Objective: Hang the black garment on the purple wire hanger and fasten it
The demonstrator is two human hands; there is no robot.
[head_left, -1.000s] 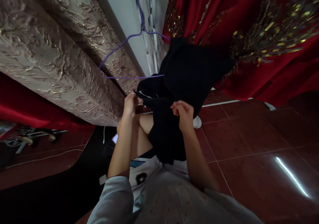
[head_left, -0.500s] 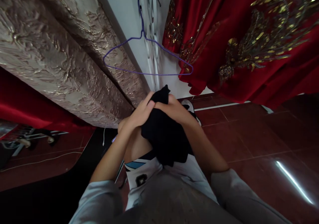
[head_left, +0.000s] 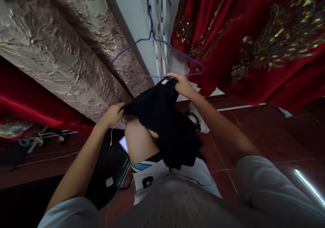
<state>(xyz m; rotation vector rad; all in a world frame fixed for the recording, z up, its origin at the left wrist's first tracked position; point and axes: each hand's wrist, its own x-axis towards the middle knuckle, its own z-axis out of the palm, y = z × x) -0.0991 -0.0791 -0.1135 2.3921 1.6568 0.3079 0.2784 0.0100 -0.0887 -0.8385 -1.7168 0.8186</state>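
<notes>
A black garment (head_left: 162,109) with a small white label near its upper edge lies over my lap and is stretched between my hands. My left hand (head_left: 113,114) pinches one corner of it, out to the left of my knee. At the label end, my right hand (head_left: 180,84) grips the upper edge, just below a purple hanger (head_left: 157,75). The hanger hangs bare from a white metal rack (head_left: 159,25). Folds hide the garment's exact kind.
Beige embossed fabric (head_left: 76,62) hangs at left, red sequined cloth (head_left: 215,52) at right. Beside my left thigh, a black surface (head_left: 99,184) bears a dark phone-like object (head_left: 119,157), a small white item (head_left: 109,182) and a white cable (head_left: 111,137). Red tiles (head_left: 225,146) cover the floor.
My hands have moved apart, left hand out to the left, right hand up and slightly right. The bunched garment is now spread between them, and its white label has come into view.
</notes>
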